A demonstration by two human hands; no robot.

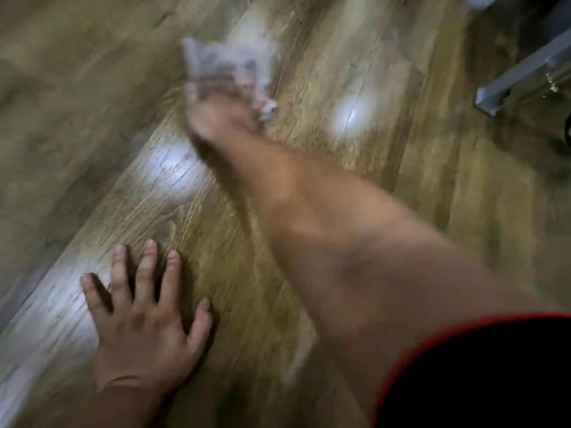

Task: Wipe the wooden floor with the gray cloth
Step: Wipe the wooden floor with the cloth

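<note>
Blurred at upper centre, right hand [216,117] clutches the gray cloth [221,64]; left hand [145,325] lies flat, fingers spread, on wooden floor [77,118].

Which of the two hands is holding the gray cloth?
The right hand, stretched ahead, grips the gray cloth; the left hand lies flat on the wooden floor, fingers spread.

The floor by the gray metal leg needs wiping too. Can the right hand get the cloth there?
Probably yes. The right hand grips the gray cloth, and only bare wooden floor lies between it and the gray metal leg; nothing visible blocks the way.
</note>
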